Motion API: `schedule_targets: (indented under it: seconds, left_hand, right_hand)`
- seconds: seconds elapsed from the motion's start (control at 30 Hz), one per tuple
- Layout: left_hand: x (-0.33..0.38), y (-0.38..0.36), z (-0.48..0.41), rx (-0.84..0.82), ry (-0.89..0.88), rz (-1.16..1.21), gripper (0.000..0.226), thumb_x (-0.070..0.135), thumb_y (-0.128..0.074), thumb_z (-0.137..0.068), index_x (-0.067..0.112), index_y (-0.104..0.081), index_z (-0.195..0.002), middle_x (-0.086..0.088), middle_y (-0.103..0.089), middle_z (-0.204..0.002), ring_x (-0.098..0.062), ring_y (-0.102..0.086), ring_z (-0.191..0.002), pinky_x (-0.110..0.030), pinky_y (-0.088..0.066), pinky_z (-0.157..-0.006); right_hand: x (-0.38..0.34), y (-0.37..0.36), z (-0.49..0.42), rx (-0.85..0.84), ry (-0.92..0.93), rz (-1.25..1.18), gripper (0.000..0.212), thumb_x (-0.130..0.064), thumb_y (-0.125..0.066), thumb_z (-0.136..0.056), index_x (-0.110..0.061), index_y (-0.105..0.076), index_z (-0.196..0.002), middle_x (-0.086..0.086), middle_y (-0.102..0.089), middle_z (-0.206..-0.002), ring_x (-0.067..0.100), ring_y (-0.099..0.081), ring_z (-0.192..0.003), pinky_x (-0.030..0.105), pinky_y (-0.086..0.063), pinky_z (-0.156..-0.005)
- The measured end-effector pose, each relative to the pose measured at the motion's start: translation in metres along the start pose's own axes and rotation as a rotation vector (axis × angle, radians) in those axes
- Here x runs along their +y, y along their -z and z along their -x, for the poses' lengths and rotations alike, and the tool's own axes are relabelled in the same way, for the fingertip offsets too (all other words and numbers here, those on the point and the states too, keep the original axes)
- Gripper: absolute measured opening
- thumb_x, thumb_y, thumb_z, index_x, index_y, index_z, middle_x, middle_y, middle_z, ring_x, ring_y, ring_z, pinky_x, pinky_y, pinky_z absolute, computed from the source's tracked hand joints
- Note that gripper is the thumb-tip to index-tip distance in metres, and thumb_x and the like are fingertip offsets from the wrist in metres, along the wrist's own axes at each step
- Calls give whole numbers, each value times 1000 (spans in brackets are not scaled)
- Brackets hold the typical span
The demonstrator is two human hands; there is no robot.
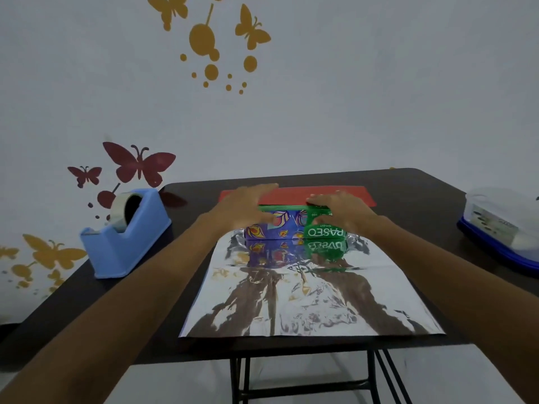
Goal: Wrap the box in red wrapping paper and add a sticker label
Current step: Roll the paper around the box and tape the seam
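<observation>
The box (280,228), a printed tissue carton, sits on the wrapping paper (294,304). The paper lies shiny silver side up on the dark surface (408,185). Towards the person, most of the sheet stretches out from the box. On the far side only a narrow red band of it shows.

The left hand (248,207) covers the box's left end, fingers reaching across the top and thumb hooked on the near face. The right hand (341,212) does the same at the right end, over the green panel. Each grip looks clamped on the box, though blur softens the left fingertips.

The step appears to be placing the box before the first fold. To do it well, the person should set the box's long edges parallel to the paper's edges and centre it between the sheet's two sides. They should also check that the near flap will reach over the top to meet the far band. Pressing down while sliding could crease the foil, so lifting the box slightly seems safer.

A blue tape dispenser (125,243) waits left of the box, and a lidded container (501,225) sits to its right. No sticker can be made out.
</observation>
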State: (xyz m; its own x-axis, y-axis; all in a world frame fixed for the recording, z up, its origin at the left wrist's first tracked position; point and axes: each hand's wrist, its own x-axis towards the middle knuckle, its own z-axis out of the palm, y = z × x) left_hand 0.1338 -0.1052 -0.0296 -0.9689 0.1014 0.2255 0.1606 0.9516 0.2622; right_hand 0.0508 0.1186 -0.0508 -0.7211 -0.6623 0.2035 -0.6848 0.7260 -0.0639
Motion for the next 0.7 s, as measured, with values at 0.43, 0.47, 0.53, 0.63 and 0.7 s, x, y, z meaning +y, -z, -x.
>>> schedule_targets:
  seconds: [0.43,0.47,0.53,0.63,0.7]
  left_hand:
    - [22,-30,-8,32,51,-304,65,45,-65,-83,25,-43,-141,-4,-54,-137,-26,-49,-125,-37,-41,-99]
    - [24,-29,-7,41,54,-314,65,46,-66,-83,25,-44,-141,-4,-54,-137,-26,-49,-124,-37,-41,-98]
    - [26,-28,-5,55,51,-361,65,48,-64,-83,28,-44,-141,-2,-55,-136,-25,-50,-124,-37,-41,-96]
    - [24,-30,-3,66,56,-350,63,49,-63,-84,30,-43,-141,1,-53,-138,-23,-49,-125,-34,-42,-95]
    - [23,-30,-2,85,48,-301,63,47,-65,-84,30,-44,-140,5,-49,-141,-20,-46,-128,-33,-40,-98]
  right_hand:
    - [-9,0,2,15,-42,151,60,-47,-56,-88,-27,-39,-142,-3,-45,-144,19,-47,-128,34,-5,-116]
    - [-10,1,3,24,-47,163,59,-47,-56,-88,-27,-40,-141,-3,-46,-143,19,-48,-127,34,-5,-116]
    - [-12,0,6,43,-67,188,58,-48,-56,-88,-28,-41,-140,-2,-50,-140,20,-49,-126,33,-5,-116]
    - [-12,-2,7,71,-76,124,57,-46,-59,-87,-27,-43,-139,0,-55,-135,20,-49,-126,34,-7,-116]
    - [-8,-3,10,86,-67,53,62,-45,-59,-87,-26,-38,-142,0,-48,-141,19,-43,-131,39,-7,-116]
